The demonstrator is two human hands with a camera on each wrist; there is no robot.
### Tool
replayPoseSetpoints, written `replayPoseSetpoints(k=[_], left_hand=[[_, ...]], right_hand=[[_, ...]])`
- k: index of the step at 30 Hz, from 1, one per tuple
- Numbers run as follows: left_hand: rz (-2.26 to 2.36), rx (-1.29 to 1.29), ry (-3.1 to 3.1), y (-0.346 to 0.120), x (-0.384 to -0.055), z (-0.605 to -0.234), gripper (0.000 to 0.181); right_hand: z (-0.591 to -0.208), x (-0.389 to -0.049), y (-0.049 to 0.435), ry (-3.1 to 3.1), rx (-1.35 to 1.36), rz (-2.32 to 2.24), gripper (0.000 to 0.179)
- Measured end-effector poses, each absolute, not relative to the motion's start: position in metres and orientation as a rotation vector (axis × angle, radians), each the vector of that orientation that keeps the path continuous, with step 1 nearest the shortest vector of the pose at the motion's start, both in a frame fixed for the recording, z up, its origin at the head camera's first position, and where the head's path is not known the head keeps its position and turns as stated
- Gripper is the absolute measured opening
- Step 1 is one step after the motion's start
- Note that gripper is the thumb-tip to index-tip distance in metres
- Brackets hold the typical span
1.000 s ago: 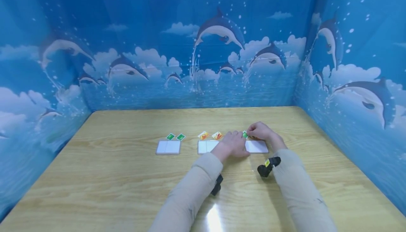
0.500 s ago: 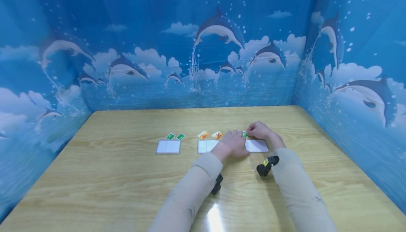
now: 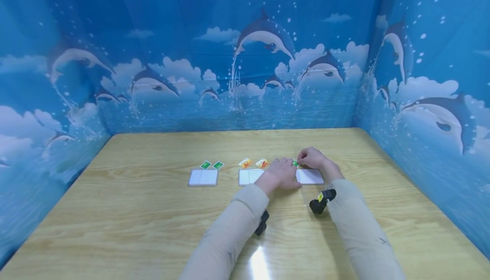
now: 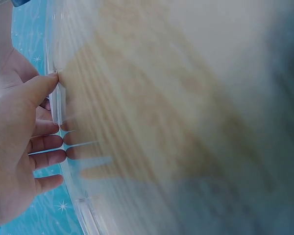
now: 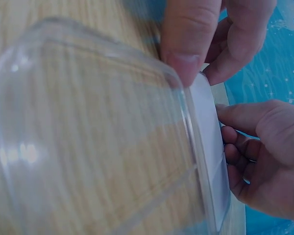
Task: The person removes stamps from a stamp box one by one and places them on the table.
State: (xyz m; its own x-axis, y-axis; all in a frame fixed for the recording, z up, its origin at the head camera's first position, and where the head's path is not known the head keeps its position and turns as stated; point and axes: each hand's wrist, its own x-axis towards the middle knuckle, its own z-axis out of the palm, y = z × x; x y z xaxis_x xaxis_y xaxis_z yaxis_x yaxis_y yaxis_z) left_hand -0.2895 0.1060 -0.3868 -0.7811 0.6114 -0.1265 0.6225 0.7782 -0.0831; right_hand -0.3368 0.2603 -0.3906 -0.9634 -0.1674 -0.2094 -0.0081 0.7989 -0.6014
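My left hand (image 3: 282, 175) lies across a white flat plastic case (image 3: 310, 177), its thumb at the near edge and its fingers toward the far side. In the left wrist view the thumb (image 4: 41, 87) presses on the case's clear rim. My right hand (image 3: 313, 157) is just beyond the case's far right edge and pinches a small green card (image 3: 295, 163), partly hidden between the two hands. In the right wrist view the right thumb (image 5: 186, 63) is at the white corner; the card does not show there. The left hand hides the middle of the case.
Two orange-and-white cards (image 3: 262, 163) lie behind a white case section (image 3: 249, 177) left of my left hand. Farther left, two green cards (image 3: 217, 165) lie behind another white case (image 3: 203, 178). A clear plastic piece (image 5: 98, 132) fills the foreground in the right wrist view. A dolphin-print curtain surrounds the table.
Both hands stay almost in place. The green card at the right fingertips has shifted very slightly, and the right wrist has moved a little.
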Motion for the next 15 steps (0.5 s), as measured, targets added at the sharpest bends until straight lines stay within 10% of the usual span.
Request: replayPoseSetpoints(k=[15], left_hand=[[-0.128, 1.024, 2.852, 0.1009, -0.2903, -0.3862, 0.066]], right_hand=[[-0.3910, -0.3368, 0.2650, 2.719, -0.031, -1.011, 0.011]])
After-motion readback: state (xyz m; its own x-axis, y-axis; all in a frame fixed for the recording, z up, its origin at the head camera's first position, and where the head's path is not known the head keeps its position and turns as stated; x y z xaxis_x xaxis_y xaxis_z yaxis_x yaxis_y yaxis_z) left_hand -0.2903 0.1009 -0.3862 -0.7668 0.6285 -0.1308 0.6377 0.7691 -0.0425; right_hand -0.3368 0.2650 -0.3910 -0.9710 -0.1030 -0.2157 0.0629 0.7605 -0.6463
